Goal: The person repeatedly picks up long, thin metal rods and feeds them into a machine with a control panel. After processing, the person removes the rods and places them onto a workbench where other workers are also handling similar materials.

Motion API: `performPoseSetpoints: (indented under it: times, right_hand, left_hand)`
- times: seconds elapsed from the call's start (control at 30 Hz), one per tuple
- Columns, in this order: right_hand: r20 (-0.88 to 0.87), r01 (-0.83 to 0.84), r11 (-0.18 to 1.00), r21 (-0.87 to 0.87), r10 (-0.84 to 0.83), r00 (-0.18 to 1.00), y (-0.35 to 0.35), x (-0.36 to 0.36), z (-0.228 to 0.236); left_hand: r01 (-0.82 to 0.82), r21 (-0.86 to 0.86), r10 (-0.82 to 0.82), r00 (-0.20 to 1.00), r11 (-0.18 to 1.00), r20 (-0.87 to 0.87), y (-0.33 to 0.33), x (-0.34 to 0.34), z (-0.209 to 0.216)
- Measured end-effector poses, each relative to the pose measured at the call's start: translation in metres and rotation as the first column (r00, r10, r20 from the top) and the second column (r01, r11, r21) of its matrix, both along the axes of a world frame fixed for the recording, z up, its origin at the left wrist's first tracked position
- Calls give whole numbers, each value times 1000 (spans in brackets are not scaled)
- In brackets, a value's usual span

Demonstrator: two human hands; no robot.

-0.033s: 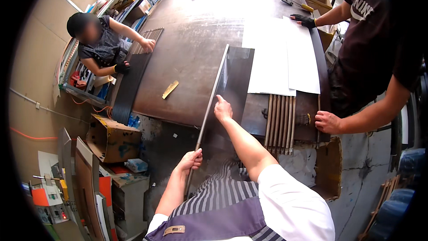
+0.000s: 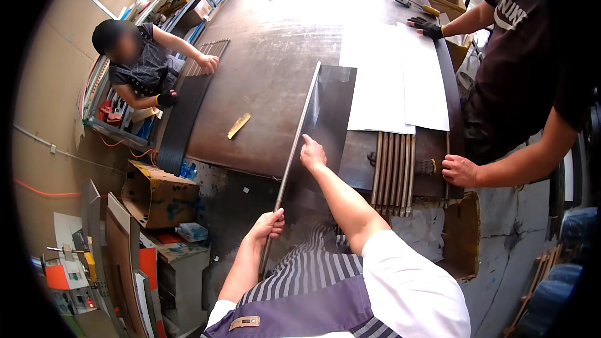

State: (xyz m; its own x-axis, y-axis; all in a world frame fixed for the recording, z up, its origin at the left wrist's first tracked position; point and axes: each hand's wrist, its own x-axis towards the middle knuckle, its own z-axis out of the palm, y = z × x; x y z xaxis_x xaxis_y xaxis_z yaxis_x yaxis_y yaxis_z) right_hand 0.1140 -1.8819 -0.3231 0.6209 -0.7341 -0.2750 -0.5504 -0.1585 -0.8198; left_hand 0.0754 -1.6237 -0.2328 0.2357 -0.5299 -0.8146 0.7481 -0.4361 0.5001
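A: L hand [image 2: 269,223], what's it got?
B: Fingers closed round a long, slim, silver-grey metal rod [image 2: 294,158], on its lower part. Short end pokes out below the fist, approx 6–7 o'c; the rest runs up & away at approx 12:30.
A: & the R hand [image 2: 313,152]?
B: At 1 o'c from the L. Index finger's out to the rod abt mid-length, other fingers curled. Can't tell if it's pinching anything.
A: What's under it?
B: Long, flat, dark brown rectangular panel [image 2: 332,112], lying along the rod's R side, so 1 o'c from the L fist. R hand's over its L part; can't tell if it's pressing.
A: Next out, clock from R hand?
B: Overlapping flat white sheets [image 2: 375,81], 1–2 o'c, right beside the panel. Bundle of thin brown rods [image 2: 393,172] just past 3, poking out at the sheets' near end. Small yellow strip [image 2: 239,125] approx 10, on the big brown tabletop [image 2: 250,62].
A: Other ppl?
B: Two. R-side co-wkr's bare hand [image 2: 460,171] at 3, by the table's R edge; same co-wkr's black-gloved hand [image 2: 427,27] 1–2, nr the sheets' far end. L-side co-wkr's bare hand [image 2: 206,62] approx 10; that one's dark-gloved hand [image 2: 168,98] also approx 10, by a long black panel [image 2: 181,119].
A: Tools?
B: Yellow-handled tool [image 2: 430,10], 1 o'c, far R of table.
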Motion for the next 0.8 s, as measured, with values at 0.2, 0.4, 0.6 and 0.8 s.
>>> performPoseSetpoints:
  times: [0.2, 0.4, 0.6, 0.8]
  right_hand:
    - [-55, -17, 1000, 23, 19, 998, 0, -9, 28]
    - [6, 24, 999, 23, -24, 1000, 4, -14, 44]
    - [-33, -41, 999, -10, 41, 999, 6, -12, 73]
    - [-48, 70, 996, 62, -67, 997, -19, -5, 44]
  left_hand:
    - [13, 4, -13, 1000, 1000, -15, 0, 1, 2]
    - [-8, -11, 7, 999, 1000, -31, 2, 2, -1]
    - [-12, -38, 10, 999, 999, -49, 1, 1, 0]
    - [-12, -32, 10, 999, 999, -53, 0, 3, 1]
